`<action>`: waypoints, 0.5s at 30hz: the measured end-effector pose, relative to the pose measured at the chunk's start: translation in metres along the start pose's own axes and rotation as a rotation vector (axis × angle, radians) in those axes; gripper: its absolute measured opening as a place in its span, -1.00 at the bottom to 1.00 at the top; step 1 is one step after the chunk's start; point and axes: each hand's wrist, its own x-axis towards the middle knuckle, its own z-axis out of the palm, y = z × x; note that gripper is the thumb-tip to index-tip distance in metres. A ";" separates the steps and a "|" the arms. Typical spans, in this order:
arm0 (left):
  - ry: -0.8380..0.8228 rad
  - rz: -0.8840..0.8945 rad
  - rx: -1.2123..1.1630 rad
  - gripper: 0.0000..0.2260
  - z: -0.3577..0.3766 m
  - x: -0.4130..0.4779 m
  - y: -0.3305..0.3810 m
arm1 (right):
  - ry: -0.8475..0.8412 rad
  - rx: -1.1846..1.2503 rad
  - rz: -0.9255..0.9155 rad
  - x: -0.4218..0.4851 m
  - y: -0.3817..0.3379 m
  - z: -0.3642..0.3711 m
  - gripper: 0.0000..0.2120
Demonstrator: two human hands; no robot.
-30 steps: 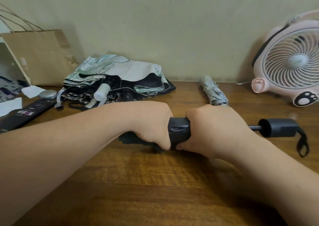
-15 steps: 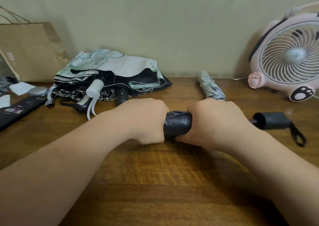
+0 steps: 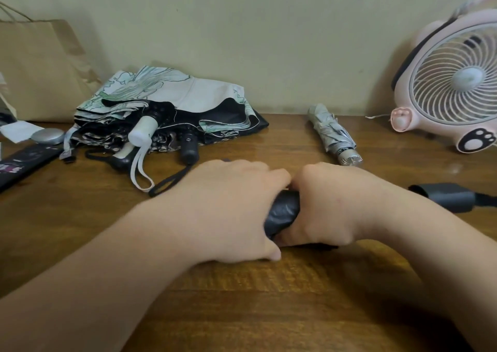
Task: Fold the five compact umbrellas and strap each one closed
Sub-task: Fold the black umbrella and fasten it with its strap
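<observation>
A black compact umbrella (image 3: 283, 213) lies across the wooden table (image 3: 242, 311) in front of me. My left hand (image 3: 231, 211) and my right hand (image 3: 330, 203) both grip its rolled canopy, side by side and touching. Its dark grey handle (image 3: 449, 197) sticks out to the right past my right wrist. A folded silver umbrella (image 3: 333, 133) lies behind my right hand. At the back left sits a heap of loose umbrellas (image 3: 166, 109), with white-and-green and black canopies, a white handle (image 3: 141, 132) and a black handle (image 3: 189, 147).
A pink desk fan (image 3: 454, 80) stands at the back right against the wall. A brown paper bag (image 3: 40, 69) leans at the back left. A black flat box (image 3: 24, 163), a silver round object (image 3: 48, 136) and white paper lie at the left edge.
My hands have closed together on the black umbrella, leaving less canopy showing between them. The handle now sits nearer my right wrist. The view has shifted a little.
</observation>
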 end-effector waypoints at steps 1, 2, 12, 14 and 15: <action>0.002 0.001 -0.020 -0.44 0.003 0.003 0.006 | -0.010 0.035 -0.003 0.001 0.000 0.000 -0.49; 0.014 -0.023 -0.033 -0.47 0.005 0.008 0.009 | -0.011 0.068 0.003 0.001 0.001 -0.001 -0.52; 0.329 -0.122 -0.042 -0.71 0.012 0.030 0.010 | 0.309 -0.171 0.042 0.004 -0.003 0.008 -0.73; 0.334 -0.158 0.009 -0.70 0.014 0.029 0.012 | 0.237 -0.128 0.066 0.003 -0.004 0.004 -0.73; 0.348 -0.172 0.023 -0.70 0.014 0.027 0.012 | 0.203 -0.104 0.072 0.002 -0.003 0.001 -0.73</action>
